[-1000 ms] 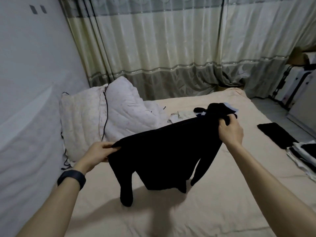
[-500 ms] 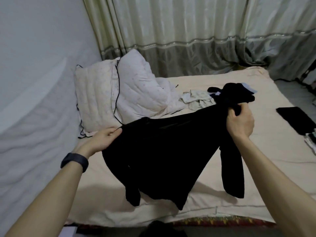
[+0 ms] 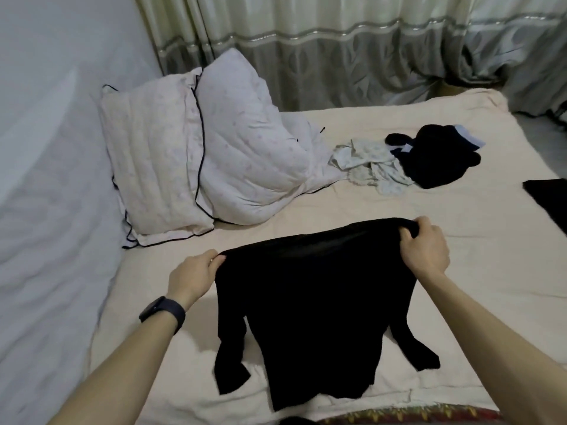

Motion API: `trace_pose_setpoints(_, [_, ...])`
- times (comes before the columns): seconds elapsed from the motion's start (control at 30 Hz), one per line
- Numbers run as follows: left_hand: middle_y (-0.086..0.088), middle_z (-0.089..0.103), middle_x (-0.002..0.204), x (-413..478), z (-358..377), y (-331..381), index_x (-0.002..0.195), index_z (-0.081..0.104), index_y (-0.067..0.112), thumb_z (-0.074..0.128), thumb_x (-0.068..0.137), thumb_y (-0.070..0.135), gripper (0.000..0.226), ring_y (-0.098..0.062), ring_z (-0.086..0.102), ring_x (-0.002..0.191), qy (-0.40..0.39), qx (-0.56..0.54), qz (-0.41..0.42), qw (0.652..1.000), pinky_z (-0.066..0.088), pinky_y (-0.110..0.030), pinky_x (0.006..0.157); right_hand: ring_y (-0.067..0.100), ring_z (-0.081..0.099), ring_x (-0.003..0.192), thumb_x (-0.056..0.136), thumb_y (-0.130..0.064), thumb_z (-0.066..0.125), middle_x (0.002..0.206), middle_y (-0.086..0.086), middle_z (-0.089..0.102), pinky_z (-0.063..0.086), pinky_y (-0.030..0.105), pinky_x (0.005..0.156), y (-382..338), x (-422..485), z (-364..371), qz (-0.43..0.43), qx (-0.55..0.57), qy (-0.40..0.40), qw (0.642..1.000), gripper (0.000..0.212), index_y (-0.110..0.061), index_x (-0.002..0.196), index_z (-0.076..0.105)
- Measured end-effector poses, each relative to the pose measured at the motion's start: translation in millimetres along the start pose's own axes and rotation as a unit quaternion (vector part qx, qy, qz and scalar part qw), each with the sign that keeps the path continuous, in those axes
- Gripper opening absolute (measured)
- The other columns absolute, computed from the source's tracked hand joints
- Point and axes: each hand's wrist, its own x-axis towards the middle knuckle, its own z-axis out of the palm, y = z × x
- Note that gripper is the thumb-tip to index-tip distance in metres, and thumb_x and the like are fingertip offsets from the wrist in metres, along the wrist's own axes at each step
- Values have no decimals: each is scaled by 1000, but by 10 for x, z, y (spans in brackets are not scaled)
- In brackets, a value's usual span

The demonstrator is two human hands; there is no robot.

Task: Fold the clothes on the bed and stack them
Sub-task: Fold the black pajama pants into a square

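Left hand (image 3: 191,276) & right hand (image 3: 425,248) each grip a shoulder of the black top (image 3: 310,302), fingers curled round the cloth; top sits centre-bottom of frame, hem & sleeves lying on the bed (image 3: 475,302), not yet folded; crumpled dark garment (image 3: 435,161) & pale garment (image 3: 371,164) upper right left to do; flat black piece (image 3: 549,197) at right edge prob. done; no writing or brands legible.

Dim, cool light is falling evenly; a soft shadow is lying beside the black top (image 3: 310,317); frame edges are bowing.
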Motion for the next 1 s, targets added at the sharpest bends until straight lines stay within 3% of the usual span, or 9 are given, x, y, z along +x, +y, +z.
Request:
trace_pose_setpoints(0.13, [-11,70,81,966,390,53,86,54,20,38,105,43,35,-32,70,70,12,-96,-81,992,49,-37,68,45,57,103,101,-36,51,118,22,52,38,43,79,-234,470,678,27,-10,-13,1000,31,-13,121,53])
trace_pose_setpoints(0.23, [-11,71,72,1855,817,108,98,61,10,40,106,36,34,-23,71,56,44,-271,-168,947,58,-38,71,44,56,103,101,-31,54,118,23,51,40,42,85,-349,1029,1312,17,21,-23,999,30,-9,121,55])
trace_pose_setpoints(0.33, [-14,70,112,2439,1337,193,115,60,8,45,106,34,31,-29,71,100,63,-370,-179,910,54,-38,89,37,52,118,95,-35,67,127,20,49,39,33,88,-333,1406,1876,-4,74,-67,995,43,-10,127,54])
trace_pose_setpoints(0.4, [-11,44,150,2528,1800,202,141,47,15,52,102,34,43,-28,46,135,53,-323,-123,937,39,-36,107,28,38,141,89,-40,76,151,15,38,34,34,110,-195,1409,2224,-44,56,-129,989,72,-14,147,43])
trace_pose_setpoints(0.5, [-9,20,165,1984,2561,138,154,33,23,59,97,32,63,-31,28,147,-5,-167,-35,985,28,-45,119,23,22,153,91,-38,75,165,8,25,23,37,122,274,933,2616,-61,26,-229,971,82,-20,158,32])
trace_pose_setpoints(0.63, [-16,35,157,578,3239,13,148,45,17,67,91,31,63,-36,37,141,-9,-91,-37,995,36,-47,112,33,38,141,94,-43,69,154,14,38,35,43,114,1140,-266,2750,70,22,-232,970,73,-13,153,38])
trace_pose_setpoints(0.8, [-11,39,142,-740,3599,-44,141,41,13,72,90,35,63,-35,46,128,-50,-220,-268,937,45,-47,101,38,31,140,88,-48,73,152,19,36,36,54,113,2100,-1410,2503,193,-23,-254,948,84,-7,151,34])
trace_pose_setpoints(0.87, [-6,46,137,-1002,3664,-41,138,40,17,72,90,38,61,-30,54,119,-84,-289,-309,902,50,-44,97,35,33,138,83,-48,79,147,19,41,38,51,112,2300,-1626,2460,170,-23,-256,951,88,-6,149,37])
trace_pose_setpoints(1.0, [7,62,104,-1206,3807,-102,119,46,23,72,92,33,38,-23,64,98,-95,-324,-305,891,52,-34,77,27,32,135,76,-45,87,147,10,36,38,44,111,2555,-1677,2492,36,-13,-265,964,107,-16,157,24])
